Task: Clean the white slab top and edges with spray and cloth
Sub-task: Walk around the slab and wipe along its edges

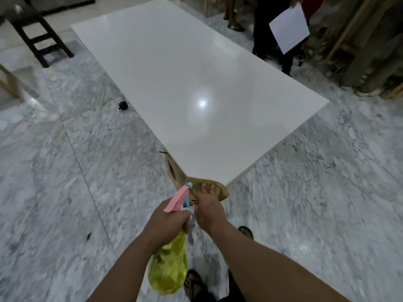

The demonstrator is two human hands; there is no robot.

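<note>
The long white slab [185,83] runs from its near corner at bottom centre up to the far left, glossy with a lamp's reflection on it. My right hand [207,211] presses a tan cloth [220,189] against the slab's near corner and edge, fingers spread over the cloth. Just left of it, my left hand [166,223] grips the neck of a spray bottle [169,267] with a yellow body and a pink trigger head, its blue nozzle aimed at the cloth.
Grey marble floor [65,171] surrounds the slab. A wooden support [174,171] shows under the near corner. A small black object [123,105] lies on the floor at the left edge. A dark stool [41,38] stands far left; people's legs and a white sheet [289,30] are far right.
</note>
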